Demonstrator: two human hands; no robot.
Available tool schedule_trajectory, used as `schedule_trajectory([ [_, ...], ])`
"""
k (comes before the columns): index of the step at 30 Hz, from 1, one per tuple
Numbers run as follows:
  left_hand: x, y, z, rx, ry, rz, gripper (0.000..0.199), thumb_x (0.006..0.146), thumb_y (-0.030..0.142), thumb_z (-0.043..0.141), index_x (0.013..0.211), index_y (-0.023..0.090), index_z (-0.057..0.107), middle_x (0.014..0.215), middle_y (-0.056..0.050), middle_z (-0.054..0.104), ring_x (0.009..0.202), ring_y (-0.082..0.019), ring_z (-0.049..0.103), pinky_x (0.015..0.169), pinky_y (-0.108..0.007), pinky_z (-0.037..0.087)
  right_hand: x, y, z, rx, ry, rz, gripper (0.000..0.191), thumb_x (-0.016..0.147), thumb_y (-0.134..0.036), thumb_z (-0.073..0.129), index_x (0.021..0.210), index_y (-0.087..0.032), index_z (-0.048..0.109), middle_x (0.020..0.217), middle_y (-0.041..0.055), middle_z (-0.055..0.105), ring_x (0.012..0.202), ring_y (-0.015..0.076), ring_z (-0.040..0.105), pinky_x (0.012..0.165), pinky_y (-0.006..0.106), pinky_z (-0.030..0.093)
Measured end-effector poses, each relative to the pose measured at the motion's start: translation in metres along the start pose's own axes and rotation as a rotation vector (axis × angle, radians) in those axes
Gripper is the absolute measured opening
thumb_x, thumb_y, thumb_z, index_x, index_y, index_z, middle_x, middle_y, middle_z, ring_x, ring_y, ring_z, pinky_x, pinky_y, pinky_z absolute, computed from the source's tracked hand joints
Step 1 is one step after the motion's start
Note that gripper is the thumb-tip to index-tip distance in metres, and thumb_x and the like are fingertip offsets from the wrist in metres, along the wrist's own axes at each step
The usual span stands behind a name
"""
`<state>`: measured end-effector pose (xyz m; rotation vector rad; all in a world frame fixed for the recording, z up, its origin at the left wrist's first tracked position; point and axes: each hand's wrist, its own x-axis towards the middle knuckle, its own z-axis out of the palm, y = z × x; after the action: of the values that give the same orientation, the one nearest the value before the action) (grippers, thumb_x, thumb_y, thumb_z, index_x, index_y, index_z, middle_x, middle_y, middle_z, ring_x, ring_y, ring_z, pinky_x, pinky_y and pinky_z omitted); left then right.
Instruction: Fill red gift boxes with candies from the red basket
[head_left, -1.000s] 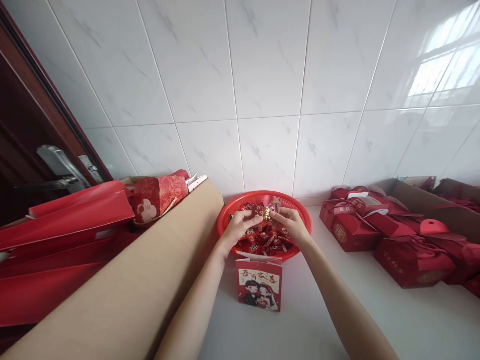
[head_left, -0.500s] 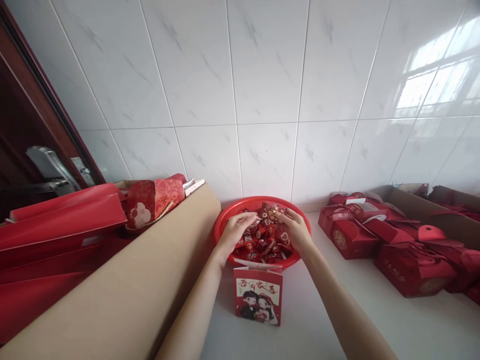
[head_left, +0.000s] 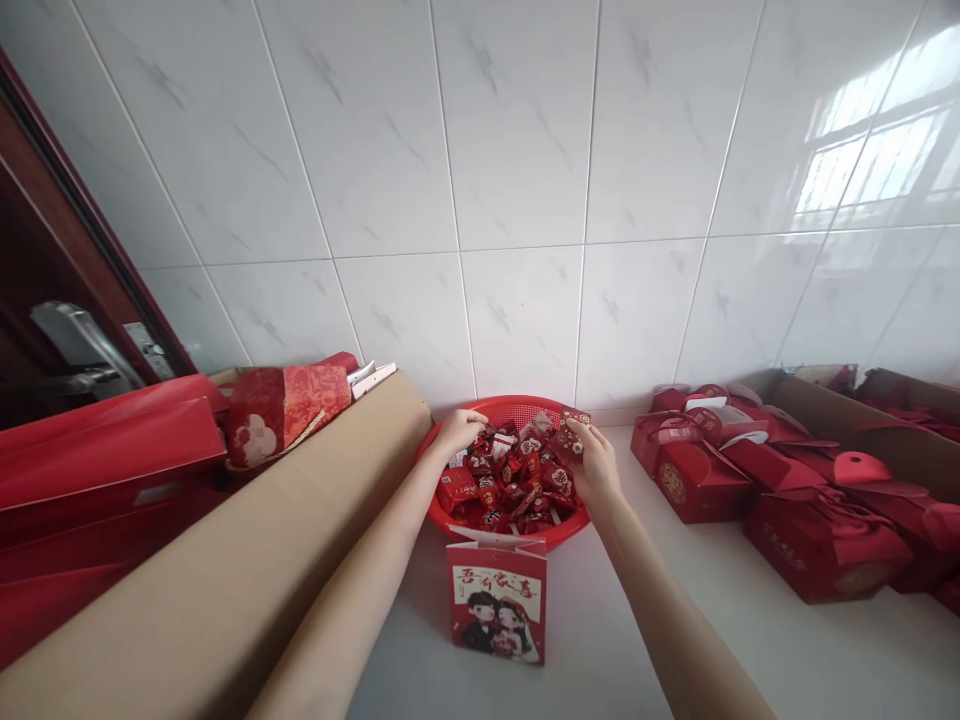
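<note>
A red plastic basket (head_left: 510, 403) full of red-wrapped candies (head_left: 517, 475) stands against the tiled wall. My left hand (head_left: 460, 432) reaches over its left side, fingers pressed together at the candies; whatever they hold is hidden. At the right side of the basket, my right hand (head_left: 598, 462) is closed on a red candy packet (head_left: 574, 432) with a pale flower print, held above the rim. In front of the basket a red gift box (head_left: 498, 605) with a cartoon couple stands upright, its top flaps raised.
A long cardboard box (head_left: 300, 520) with red boxes and a red patterned pouch (head_left: 274, 415) fills the left. Several closed red gift boxes (head_left: 825, 545) stand on the right of the white surface (head_left: 592, 640). Behind them is another cardboard box (head_left: 817, 425).
My hands have moved apart. The left has gone to the basket's left side; the right has drawn the packet to the right rim. The view has shifted slightly.
</note>
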<state>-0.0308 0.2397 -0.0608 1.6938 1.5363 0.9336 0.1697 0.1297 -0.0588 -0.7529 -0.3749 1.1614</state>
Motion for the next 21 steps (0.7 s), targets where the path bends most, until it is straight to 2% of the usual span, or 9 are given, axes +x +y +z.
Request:
schedule_trajectory([
  [4,0.015,0.001,0.012,0.147,-0.135,0.052,0.010,0.064,0.013,0.067,0.069,0.019,0.073,0.075,0.000,0.074,0.074,-0.019,0.066,0.065,-0.024,0.047,0.005,0.004,-0.004,0.016,0.006,0.012,0.015,0.057,-0.024,0.077,0.067,-0.017,0.068,0.065,0.0008,0.071,0.062,0.0173,0.068,0.057,0.027,0.058],
  [7,0.018,-0.004,0.021,0.230,-0.203,0.078,0.012,0.064,0.012,0.068,0.071,0.019,0.074,0.064,0.002,0.070,0.065,-0.018,0.064,0.061,-0.024,0.047,0.008,0.007,-0.006,0.013,0.000,0.019,0.016,0.061,-0.026,0.077,0.071,-0.018,0.068,0.068,0.0015,0.073,0.063,0.0181,0.069,0.058,0.028,0.058],
  [10,0.024,-0.009,0.021,0.276,-0.139,0.112,0.023,0.067,0.009,0.066,0.086,0.019,0.077,0.081,-0.003,0.076,0.079,-0.020,0.069,0.071,-0.025,0.051,0.010,0.008,-0.007,0.001,0.013,0.044,0.015,0.063,-0.026,0.076,0.073,-0.018,0.068,0.068,0.0016,0.073,0.062,0.0186,0.070,0.056,0.028,0.057],
  [12,0.030,-0.009,0.014,0.295,-0.053,0.136,0.031,0.071,0.010,0.063,0.098,0.019,0.076,0.097,-0.006,0.077,0.095,-0.020,0.069,0.082,-0.026,0.052,0.010,0.008,-0.007,0.010,0.045,0.064,0.014,0.063,-0.025,0.076,0.071,-0.019,0.067,0.067,0.0013,0.073,0.061,0.0179,0.069,0.054,0.027,0.057],
  [15,0.036,-0.006,0.000,0.326,0.024,0.155,0.034,0.075,0.011,0.060,0.105,0.019,0.075,0.106,-0.008,0.076,0.105,-0.021,0.067,0.093,-0.030,0.051,0.009,0.008,-0.006,0.008,0.054,0.096,0.015,0.061,-0.026,0.076,0.071,-0.018,0.067,0.068,0.0025,0.074,0.059,0.0177,0.068,0.051,0.025,0.054],
  [18,0.035,-0.003,-0.006,0.356,0.033,0.171,0.029,0.074,0.011,0.061,0.097,0.020,0.076,0.105,-0.007,0.076,0.105,-0.023,0.068,0.095,-0.032,0.050,0.008,0.007,-0.006,-0.008,0.019,0.105,0.018,0.061,-0.028,0.077,0.072,-0.019,0.067,0.070,0.0040,0.075,0.061,0.0194,0.070,0.049,0.025,0.053],
  [21,0.029,-0.004,0.001,0.373,-0.014,0.177,0.015,0.065,0.010,0.068,0.072,0.022,0.073,0.086,-0.006,0.077,0.098,-0.028,0.069,0.087,-0.033,0.050,0.006,0.006,-0.006,-0.024,-0.020,0.110,0.020,0.061,-0.030,0.077,0.074,-0.019,0.068,0.073,0.0048,0.076,0.064,0.0204,0.071,0.048,0.025,0.052],
])
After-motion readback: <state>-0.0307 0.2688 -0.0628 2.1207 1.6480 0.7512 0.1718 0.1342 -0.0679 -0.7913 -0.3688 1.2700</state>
